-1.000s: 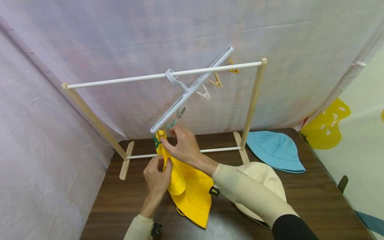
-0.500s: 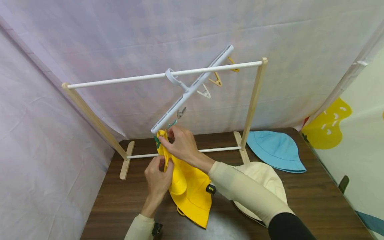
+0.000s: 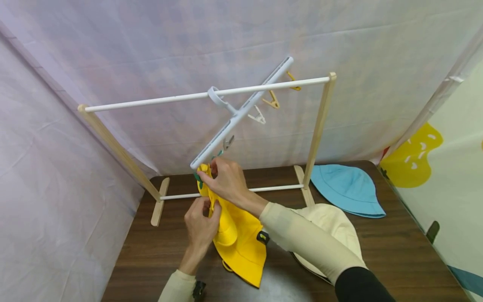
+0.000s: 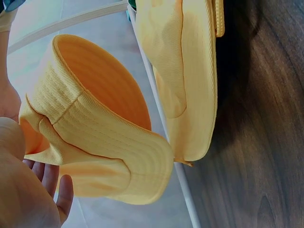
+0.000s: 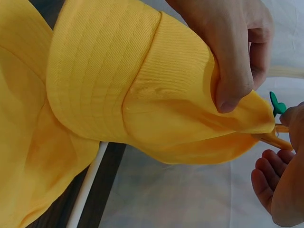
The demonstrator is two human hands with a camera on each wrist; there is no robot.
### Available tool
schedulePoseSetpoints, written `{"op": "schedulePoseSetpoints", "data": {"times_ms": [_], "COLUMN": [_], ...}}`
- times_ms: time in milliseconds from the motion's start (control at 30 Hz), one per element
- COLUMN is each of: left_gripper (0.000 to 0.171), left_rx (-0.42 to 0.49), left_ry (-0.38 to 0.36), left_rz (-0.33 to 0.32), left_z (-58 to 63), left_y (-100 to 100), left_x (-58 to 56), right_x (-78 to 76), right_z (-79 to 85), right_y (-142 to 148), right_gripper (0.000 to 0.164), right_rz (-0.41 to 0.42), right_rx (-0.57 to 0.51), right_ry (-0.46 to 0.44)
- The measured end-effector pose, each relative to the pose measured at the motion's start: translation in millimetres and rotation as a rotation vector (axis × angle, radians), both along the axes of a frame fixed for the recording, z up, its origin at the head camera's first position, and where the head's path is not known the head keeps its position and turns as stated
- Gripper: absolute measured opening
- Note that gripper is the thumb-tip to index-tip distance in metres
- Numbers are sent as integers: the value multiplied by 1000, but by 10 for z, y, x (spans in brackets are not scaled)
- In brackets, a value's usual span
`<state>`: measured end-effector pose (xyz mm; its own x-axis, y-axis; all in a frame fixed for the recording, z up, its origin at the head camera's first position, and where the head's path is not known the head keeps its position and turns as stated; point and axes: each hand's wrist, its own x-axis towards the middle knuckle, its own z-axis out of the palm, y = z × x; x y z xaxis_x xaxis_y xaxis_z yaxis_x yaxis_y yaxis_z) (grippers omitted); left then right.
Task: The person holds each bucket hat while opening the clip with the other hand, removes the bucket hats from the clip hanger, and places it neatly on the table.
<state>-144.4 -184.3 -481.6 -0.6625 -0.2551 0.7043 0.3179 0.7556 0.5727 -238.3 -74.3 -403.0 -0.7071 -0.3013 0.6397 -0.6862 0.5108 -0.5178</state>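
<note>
A yellow fabric bucket hat hangs in folds below the near end of the white clip hanger. My left hand grips its gathered fabric, with the thumb pressed on the cloth in the right wrist view. Higher up, my right hand pinches an orange clothespin at the hat's tip, beside a green sprout ornament. Its jaws are largely covered by fingers and fabric. Whether the yellow cloth behind belongs to the same hat, I cannot tell.
The hanger hooks over the top rail of a wood-and-white rack and tilts down toward me. Other clips hang from it, including a white one. On the brown table lie a cream hat and a blue hat.
My left hand has shifted slightly right and down with the fabric. The right hand has moved slightly left, covering more of the orange clothespin. The other hats have stayed put.
</note>
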Motion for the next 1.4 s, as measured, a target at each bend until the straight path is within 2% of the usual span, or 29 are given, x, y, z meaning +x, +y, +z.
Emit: {"op": "schedulePoseSetpoints", "data": {"times_ms": [400,1400], "left_gripper": [10,9], "left_rx": [-1,-1], "left_ry": [2,2], "left_rz": [-5,12], "left_z": [-1,-8], "left_y": [7,-95], "left_x": [8,17], "right_x": [-25,-74], "right_z": [13,35], "right_y": [-24,-48], "right_gripper": [40,29], "right_rz": [-17,-5], "right_rx": [3,13], "right_ry": [3,31]}}
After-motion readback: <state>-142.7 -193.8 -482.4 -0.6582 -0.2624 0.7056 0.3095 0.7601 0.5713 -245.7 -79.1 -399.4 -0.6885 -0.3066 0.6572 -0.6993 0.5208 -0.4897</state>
